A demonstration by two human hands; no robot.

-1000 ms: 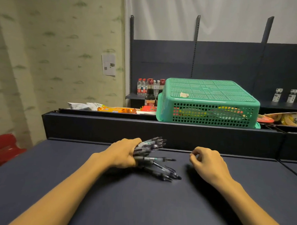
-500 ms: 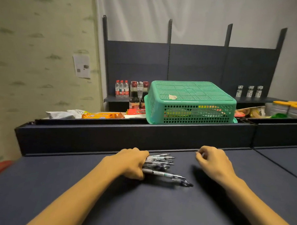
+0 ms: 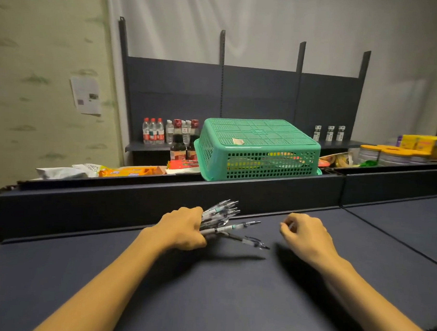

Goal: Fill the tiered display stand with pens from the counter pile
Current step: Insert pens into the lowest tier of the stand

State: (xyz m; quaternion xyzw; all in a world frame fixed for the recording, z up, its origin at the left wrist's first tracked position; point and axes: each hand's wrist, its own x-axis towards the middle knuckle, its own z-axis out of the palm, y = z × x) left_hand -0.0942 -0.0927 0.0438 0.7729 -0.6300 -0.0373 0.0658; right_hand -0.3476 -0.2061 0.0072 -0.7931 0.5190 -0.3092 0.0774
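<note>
Left hand (image 3: 184,229) gripping fanned bundle of pens (image 3: 225,222) on dark table (image 3: 207,290); right hand (image 3: 305,235) loosely curled, holding nothing; pen print and wall notice (image 3: 86,95) unreadable

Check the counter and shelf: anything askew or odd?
The green basket sits upside down over packaged goods behind the counter ledge. The pens in the left hand splay unevenly, some angling down toward the counter. No display stand is in view.
</note>
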